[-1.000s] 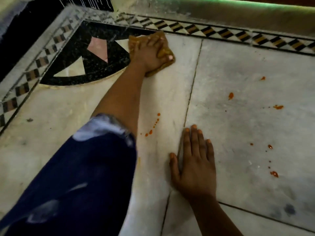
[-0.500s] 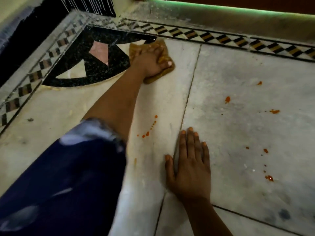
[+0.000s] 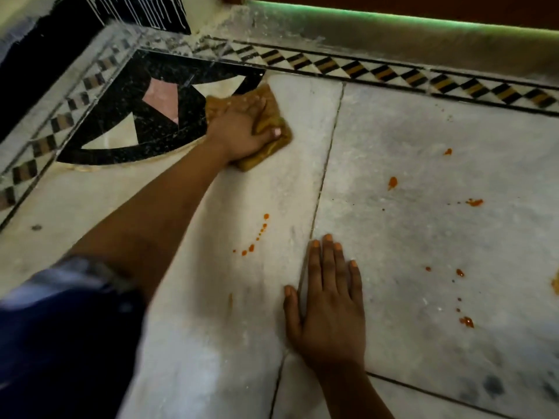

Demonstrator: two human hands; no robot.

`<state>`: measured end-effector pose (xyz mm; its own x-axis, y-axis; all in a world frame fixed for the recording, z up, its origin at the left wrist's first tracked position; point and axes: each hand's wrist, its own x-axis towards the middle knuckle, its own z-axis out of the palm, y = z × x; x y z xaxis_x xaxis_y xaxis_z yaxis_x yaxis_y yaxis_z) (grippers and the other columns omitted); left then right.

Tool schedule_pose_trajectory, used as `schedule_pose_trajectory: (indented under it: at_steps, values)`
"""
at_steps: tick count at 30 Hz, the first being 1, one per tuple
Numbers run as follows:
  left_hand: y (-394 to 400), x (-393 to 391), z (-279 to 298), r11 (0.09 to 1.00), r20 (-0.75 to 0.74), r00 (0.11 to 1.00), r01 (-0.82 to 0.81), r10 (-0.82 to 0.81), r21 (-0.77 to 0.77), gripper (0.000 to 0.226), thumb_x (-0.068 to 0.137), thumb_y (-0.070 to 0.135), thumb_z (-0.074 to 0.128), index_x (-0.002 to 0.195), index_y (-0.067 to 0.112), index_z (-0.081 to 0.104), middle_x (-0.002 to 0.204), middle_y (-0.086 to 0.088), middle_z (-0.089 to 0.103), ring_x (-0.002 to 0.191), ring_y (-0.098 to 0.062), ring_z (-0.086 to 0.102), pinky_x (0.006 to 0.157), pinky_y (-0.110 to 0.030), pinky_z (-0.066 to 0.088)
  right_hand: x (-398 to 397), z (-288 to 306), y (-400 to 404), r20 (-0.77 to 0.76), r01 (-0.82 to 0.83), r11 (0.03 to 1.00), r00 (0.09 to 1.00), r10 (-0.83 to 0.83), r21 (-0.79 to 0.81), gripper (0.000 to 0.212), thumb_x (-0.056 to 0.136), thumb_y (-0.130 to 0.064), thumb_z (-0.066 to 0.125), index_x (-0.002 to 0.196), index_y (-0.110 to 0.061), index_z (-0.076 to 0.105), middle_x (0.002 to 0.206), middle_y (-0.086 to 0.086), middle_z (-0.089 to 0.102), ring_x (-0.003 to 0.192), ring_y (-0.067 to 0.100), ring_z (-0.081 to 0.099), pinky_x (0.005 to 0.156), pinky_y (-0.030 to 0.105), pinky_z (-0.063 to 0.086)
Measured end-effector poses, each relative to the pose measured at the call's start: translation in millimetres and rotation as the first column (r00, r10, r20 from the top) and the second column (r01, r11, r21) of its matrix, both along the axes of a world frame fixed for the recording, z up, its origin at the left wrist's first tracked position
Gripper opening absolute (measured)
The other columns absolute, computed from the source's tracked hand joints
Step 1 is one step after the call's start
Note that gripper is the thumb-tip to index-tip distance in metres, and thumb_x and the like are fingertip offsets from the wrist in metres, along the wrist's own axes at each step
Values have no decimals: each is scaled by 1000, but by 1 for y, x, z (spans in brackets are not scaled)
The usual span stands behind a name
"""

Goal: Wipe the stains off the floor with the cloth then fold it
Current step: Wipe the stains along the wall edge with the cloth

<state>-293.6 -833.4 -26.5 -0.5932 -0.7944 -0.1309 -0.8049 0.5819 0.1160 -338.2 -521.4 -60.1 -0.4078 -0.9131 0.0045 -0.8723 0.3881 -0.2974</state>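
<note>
A crumpled mustard-yellow cloth [image 3: 272, 122] lies on the marble floor [image 3: 408, 237] at the edge of a black inlay. My left hand [image 3: 239, 131] reaches far forward and grips the cloth, fingers bunched into it and pressing it down. My right hand [image 3: 329, 309] lies flat on the floor nearer to me, fingers straight, across a grout line. A trail of orange-red drops [image 3: 252, 246] lies between the two hands. More orange stains [image 3: 392, 182] are scattered to the right, with further stain drops [image 3: 466, 321] at the right edge.
A black, pink and cream inlay panel [image 3: 121, 122] fills the far left corner. A checkered border strip [image 3: 378, 72] runs along the back under a raised stone step [image 3: 393, 34]. My blue sleeve [image 3: 66, 328] covers the lower left.
My left hand has drawn the cloth slightly back from the checkered border toward me. My right hand has stayed flat in the same spot. The view has shifted a little.
</note>
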Motion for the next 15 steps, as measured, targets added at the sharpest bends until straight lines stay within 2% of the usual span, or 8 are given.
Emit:
schedule_pose_trajectory:
  at_steps: [2, 4, 7, 10, 13, 15]
  values:
    - [32, 41, -4, 997, -78, 995, 56, -60, -52, 99, 71, 79, 17, 148, 17, 23, 154, -10, 26, 140, -28, 27, 115, -40, 19, 0, 0, 1, 3, 5, 1000, 1000, -5, 5, 71, 85, -46, 37, 145, -8, 31, 153, 12, 26, 142, 23, 21, 114, 42, 15]
    - [42, 63, -9, 996, -95, 995, 15, -23, -90, 97, 71, 78, 17, 147, 19, 26, 153, -8, 30, 139, -26, 29, 114, -41, 18, 1, 1, 1, 9, 8, 1000, 1000, -8, 13, 72, 85, -46, 37, 145, -8, 31, 153, 11, 25, 142, 22, 20, 114, 42, 16]
    - [18, 35, -4, 996, -97, 993, -78, 74, -40, 91, 77, 75, 26, 148, 17, 24, 155, -7, 25, 141, -25, 24, 116, -40, 13, 1, 0, 1, 4, 4, 1000, 1000, -4, 22, 71, 85, -46, 37, 145, -8, 31, 153, 11, 25, 142, 22, 20, 114, 42, 16]
    - [-24, -21, -2, 995, -87, 991, -98, 100, 33, 81, 89, 65, 37, 150, 16, 16, 158, -7, 15, 144, -25, 15, 118, -39, 8, 1, -2, 1, -17, 2, 1000, 1000, -1, 25, 71, 86, -47, 35, 145, -8, 31, 154, 11, 25, 142, 22, 21, 114, 42, 16]
    - [-28, -62, 0, 999, -14, 999, 30, -29, 44, 79, 90, 64, 35, 150, 16, 14, 158, -8, 14, 145, -26, 13, 118, -39, 8, 1, -1, 1, -34, 9, 1000, 999, -9, 19, 70, 87, -47, 33, 145, -7, 31, 153, 11, 25, 142, 23, 22, 113, 42, 16]
    - [0, -52, -5, 986, -62, 986, 157, -154, 53, 82, 87, 68, 35, 150, 19, 16, 158, -6, 15, 145, -23, 12, 117, -39, 4, 1, -1, 0, -36, 11, 1000, 999, -10, 14, 70, 87, -47, 34, 145, -7, 32, 153, 12, 26, 142, 24, 24, 112, 43, 17]
